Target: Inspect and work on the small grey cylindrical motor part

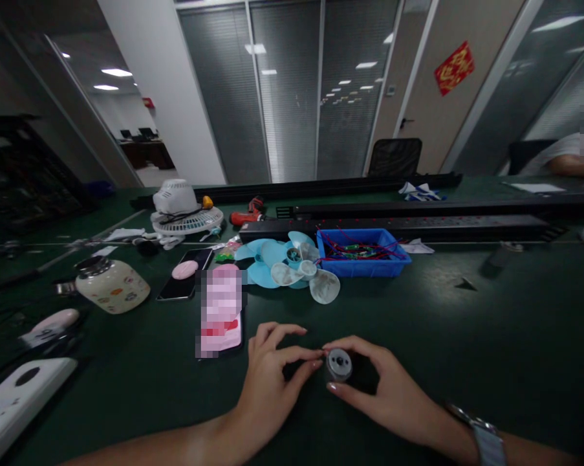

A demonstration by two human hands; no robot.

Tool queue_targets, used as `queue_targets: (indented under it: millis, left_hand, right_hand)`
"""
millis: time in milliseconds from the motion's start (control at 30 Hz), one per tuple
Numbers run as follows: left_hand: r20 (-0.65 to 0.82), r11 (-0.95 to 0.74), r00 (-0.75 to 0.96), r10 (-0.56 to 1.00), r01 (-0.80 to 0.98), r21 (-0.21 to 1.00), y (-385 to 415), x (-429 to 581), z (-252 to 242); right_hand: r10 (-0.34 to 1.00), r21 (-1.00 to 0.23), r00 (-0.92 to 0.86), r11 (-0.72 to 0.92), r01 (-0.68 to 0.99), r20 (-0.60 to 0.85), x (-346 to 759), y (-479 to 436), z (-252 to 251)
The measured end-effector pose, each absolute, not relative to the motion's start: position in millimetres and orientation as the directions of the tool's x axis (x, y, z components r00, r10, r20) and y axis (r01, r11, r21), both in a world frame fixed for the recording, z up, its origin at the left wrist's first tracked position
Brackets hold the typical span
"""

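A small silver cylindrical motor [339,366] stands over the green table, its round end with dark holes facing up. My right hand [389,388] grips it from the right, forefinger along the far side and thumb on the near side. My left hand [275,369] is just left of the motor, thumb and forefinger pinched together at its edge. Whatever sits between those left fingertips is too small to make out. Beyond my hands lie light blue fan blades [262,262] and a clear fan blade set [324,286].
Behind the blades a blue bin [364,252] holds wires and circuit boards. Leftward are a pink-screened phone [224,304], a dark phone [185,275], a cream jug [112,285] and a white fan [175,200]. Long black rails [393,228] cross the back. Another person's arm [570,162] rests far right.
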State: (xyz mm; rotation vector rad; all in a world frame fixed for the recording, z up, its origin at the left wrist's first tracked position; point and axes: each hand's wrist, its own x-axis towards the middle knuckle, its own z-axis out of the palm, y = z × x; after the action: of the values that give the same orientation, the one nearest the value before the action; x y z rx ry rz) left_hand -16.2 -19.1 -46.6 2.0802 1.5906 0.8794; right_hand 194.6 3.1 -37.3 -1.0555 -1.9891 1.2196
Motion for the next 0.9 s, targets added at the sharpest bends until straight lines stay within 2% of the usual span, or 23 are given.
queue_targets:
  millis: [200,400,500,600,733,900]
  left_hand:
    - [0.242,-0.258,0.148,0.959,0.807,0.531,-20.3,-16.9,-49.0]
    - [0.264,-0.262,0.143,0.954,0.824,0.503,-14.5,-18.5,-49.5]
    - [0.345,-0.290,0.102,0.933,0.782,0.552,-9.1,-17.7,-43.3]
    - [0.425,-0.406,0.144,0.894,0.662,0.630,-8.0,-12.8,-34.3]
    - [0.425,-0.496,0.257,0.868,0.492,0.715,-12.9,-4.0,-28.5]
    - [0.403,-0.466,0.236,0.885,0.455,0.758,-16.3,-0.8,-28.3]
  right_hand:
    - [0.856,-0.881,-0.496,0.341,0.327,0.148,194.2,5.6,-37.7]
    - [0.851,-0.881,-0.506,0.340,0.327,0.141,194.8,5.9,-37.3]
    - [0.854,-0.884,-0.505,0.328,0.332,0.127,195.2,6.6,-37.9]
    - [0.851,-0.892,-0.512,0.317,0.322,0.118,195.5,6.8,-39.9]
    - [0.845,-0.901,-0.518,0.319,0.293,0.131,194.5,6.9,-43.5]
    - [0.848,-0.904,-0.514,0.315,0.289,0.131,194.2,6.7,-45.2]
